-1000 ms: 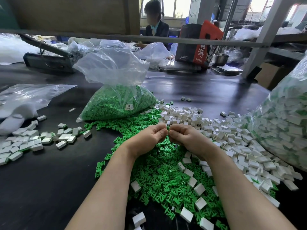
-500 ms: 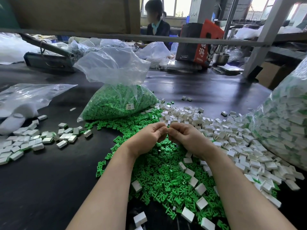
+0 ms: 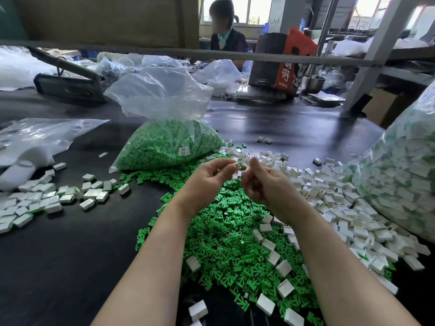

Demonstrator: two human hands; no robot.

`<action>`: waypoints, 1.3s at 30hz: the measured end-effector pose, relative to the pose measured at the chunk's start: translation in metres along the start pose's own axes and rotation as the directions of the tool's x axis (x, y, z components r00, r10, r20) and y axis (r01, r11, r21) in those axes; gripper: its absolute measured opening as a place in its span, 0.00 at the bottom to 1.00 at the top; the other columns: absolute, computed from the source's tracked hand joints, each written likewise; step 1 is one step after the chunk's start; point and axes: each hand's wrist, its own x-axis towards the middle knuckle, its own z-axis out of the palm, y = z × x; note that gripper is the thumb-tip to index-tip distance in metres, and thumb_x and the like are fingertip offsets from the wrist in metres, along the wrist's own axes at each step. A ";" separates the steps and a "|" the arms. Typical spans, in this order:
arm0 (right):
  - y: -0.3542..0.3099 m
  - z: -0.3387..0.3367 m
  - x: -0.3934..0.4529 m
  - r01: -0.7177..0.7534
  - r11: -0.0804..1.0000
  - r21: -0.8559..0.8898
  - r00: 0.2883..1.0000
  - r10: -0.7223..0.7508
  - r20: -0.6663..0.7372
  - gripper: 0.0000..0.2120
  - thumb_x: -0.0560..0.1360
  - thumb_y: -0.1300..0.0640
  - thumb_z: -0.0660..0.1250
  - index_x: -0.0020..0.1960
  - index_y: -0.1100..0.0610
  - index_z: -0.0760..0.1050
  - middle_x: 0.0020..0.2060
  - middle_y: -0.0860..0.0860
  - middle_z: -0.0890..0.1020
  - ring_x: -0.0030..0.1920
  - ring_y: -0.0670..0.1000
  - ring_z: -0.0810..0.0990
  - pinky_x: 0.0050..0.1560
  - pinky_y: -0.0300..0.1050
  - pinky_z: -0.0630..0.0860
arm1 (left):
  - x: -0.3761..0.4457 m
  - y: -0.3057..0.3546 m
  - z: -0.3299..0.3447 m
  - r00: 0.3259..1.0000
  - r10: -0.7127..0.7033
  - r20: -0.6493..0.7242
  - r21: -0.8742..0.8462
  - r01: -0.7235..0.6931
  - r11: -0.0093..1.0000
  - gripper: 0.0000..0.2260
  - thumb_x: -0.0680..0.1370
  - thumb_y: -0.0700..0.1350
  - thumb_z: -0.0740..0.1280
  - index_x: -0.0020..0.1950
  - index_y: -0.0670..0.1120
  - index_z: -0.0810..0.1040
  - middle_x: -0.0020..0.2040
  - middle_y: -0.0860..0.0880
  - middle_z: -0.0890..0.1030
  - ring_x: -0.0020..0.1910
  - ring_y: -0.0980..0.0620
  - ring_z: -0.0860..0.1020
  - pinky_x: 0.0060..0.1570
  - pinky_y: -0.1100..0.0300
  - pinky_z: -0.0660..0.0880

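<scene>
Hands meet above the green pile (image 3: 226,234) at mid-table (image 3: 58,255). Left hand (image 3: 210,178) pinches a white piece (image 3: 239,166) with a green insert at its fingertips. Right hand (image 3: 266,184) sits just right of it, fingers curled. I cannot tell whether it grips the piece. White pile (image 3: 329,196) lies right, green bag (image 3: 164,147) far left.

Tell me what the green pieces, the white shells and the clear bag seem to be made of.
Green pieces: probably moulded plastic, matt, uniform colour, crisp edges.
White shells: likely plastic too, slightly glossy, showing soft highlights.
Clear bag: thin plastic film, see-through, wrinkled and shiny.
</scene>
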 end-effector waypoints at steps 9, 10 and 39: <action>-0.001 0.008 0.004 -0.047 0.977 0.208 0.989 0.016 0.146 0.24 0.77 0.42 0.58 0.58 0.61 0.76 0.34 0.56 0.80 0.31 0.49 0.73 0.30 0.38 0.68 | -0.003 0.008 0.008 0.999 0.038 0.018 -0.058 -0.037 0.998 0.09 0.77 0.50 0.65 0.55 0.59 0.81 0.57 0.50 0.78 0.57 0.59 0.78 0.57 0.68 0.73; -0.001 0.008 0.004 -0.037 0.974 0.224 0.989 0.004 0.145 0.23 0.77 0.42 0.58 0.57 0.60 0.76 0.35 0.56 0.81 0.31 0.48 0.73 0.31 0.38 0.68 | -0.003 0.010 0.008 0.998 0.055 0.007 -0.055 -0.054 0.997 0.08 0.78 0.49 0.65 0.54 0.59 0.81 0.57 0.49 0.79 0.57 0.58 0.79 0.57 0.67 0.74; 0.001 0.014 0.000 0.154 0.977 -0.151 0.988 -0.154 0.007 0.25 0.78 0.43 0.60 0.50 0.67 0.75 0.30 0.53 0.79 0.30 0.47 0.71 0.31 0.38 0.67 | -0.001 0.022 0.027 0.973 0.002 -0.232 -0.176 -0.044 0.983 0.08 0.73 0.29 0.66 0.40 0.39 0.81 0.28 0.51 0.80 0.28 0.56 0.77 0.31 0.64 0.75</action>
